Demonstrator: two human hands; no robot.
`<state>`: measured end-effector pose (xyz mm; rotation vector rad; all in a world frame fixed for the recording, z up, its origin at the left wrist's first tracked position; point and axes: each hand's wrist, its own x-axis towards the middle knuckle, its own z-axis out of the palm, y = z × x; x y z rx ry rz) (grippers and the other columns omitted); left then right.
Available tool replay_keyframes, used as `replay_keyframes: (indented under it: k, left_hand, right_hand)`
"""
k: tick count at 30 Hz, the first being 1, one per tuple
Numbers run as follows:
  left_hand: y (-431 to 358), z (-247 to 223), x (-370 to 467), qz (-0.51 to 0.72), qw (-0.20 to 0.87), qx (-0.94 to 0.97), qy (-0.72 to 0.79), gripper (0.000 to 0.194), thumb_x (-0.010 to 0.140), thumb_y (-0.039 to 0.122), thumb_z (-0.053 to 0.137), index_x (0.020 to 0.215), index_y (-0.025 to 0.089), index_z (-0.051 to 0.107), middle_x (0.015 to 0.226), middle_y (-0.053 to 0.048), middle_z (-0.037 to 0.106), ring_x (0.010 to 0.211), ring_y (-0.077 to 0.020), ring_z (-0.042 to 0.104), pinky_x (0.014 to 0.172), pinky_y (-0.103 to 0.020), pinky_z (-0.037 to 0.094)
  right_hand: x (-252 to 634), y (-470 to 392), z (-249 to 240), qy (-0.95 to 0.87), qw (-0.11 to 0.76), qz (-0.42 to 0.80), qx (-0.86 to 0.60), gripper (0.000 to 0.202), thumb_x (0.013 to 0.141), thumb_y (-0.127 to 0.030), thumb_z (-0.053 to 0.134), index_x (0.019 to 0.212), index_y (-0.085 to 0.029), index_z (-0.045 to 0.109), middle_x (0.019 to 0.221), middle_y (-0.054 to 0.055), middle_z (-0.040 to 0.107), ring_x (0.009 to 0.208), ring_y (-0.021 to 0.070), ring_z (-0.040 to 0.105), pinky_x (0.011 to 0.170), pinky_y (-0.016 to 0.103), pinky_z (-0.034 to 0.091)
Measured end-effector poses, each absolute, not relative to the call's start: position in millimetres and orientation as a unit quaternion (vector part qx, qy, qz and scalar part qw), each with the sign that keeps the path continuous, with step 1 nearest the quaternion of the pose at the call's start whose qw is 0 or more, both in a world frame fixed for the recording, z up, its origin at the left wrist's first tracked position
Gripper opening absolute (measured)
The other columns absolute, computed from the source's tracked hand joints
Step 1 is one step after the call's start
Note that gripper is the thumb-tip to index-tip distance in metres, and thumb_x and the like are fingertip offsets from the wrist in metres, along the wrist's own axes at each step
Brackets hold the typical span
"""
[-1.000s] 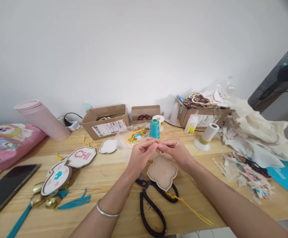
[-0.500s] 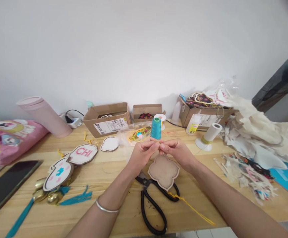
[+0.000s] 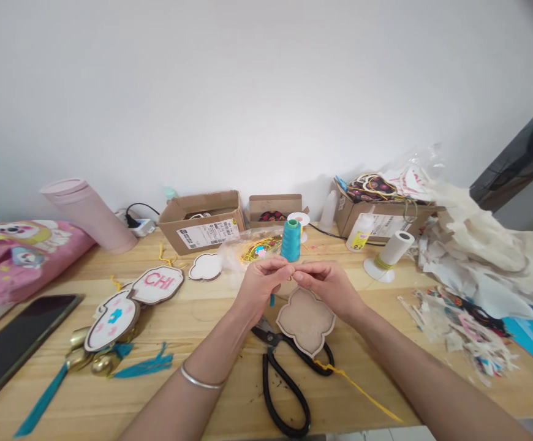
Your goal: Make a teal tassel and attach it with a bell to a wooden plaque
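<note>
My left hand and my right hand meet at the fingertips, both closed in a pinch. What sits between the fingers is too small and covered to name. A bit of teal shows just below my left hand. Under my right hand lies a beige four-lobed fabric piece with a pale rim and a yellow cord trailing from its lower tip. It partly covers black-handled scissors lying on the wooden table. Right behind my fingers stands a cone of teal thread.
Embroidered pieces with brass bells and teal tassels lie left, near a phone. Cardboard boxes line the wall. A glue bottle, a white spool and fabric scraps are at right.
My right thumb and fingers have shifted slightly at the pinch. The teal bit now shows beneath my left hand. The whole view has moved a little, with things appearing slightly farther right.
</note>
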<state>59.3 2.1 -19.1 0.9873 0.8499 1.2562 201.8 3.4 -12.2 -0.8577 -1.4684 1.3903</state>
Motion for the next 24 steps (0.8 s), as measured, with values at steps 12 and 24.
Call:
replay_keyframes:
  k: [12,24]
  left_hand:
    - [-2.4,-17.6,62.4,0.539,0.594,0.479,0.358,0.018,0.069,0.031,0.061,0.079,0.019,0.069,0.078,0.001,0.042,0.046,0.0006,0.025,0.038,-0.019,0.014]
    - [-1.6,-20.2,62.3,0.551,0.63,0.407,0.366,0.016,0.062,0.029,0.068,0.069,0.015,0.068,0.075,0.0,0.043,0.049,-0.0005,0.025,0.038,-0.015,0.014]
  right_hand:
    - [201.6,6.8,-16.8,-0.583,0.481,0.545,-0.363,0.018,0.068,-0.029,0.062,0.085,-0.028,0.068,0.092,-0.002,0.068,0.09,0.0173,0.06,0.085,0.032,0.042]
    - [200.9,6.9,-17.2,-0.53,0.462,0.578,-0.415,0.013,0.059,-0.031,0.068,0.07,-0.023,0.07,0.074,-0.001,0.069,0.068,0.0119,0.057,0.067,0.026,0.041]
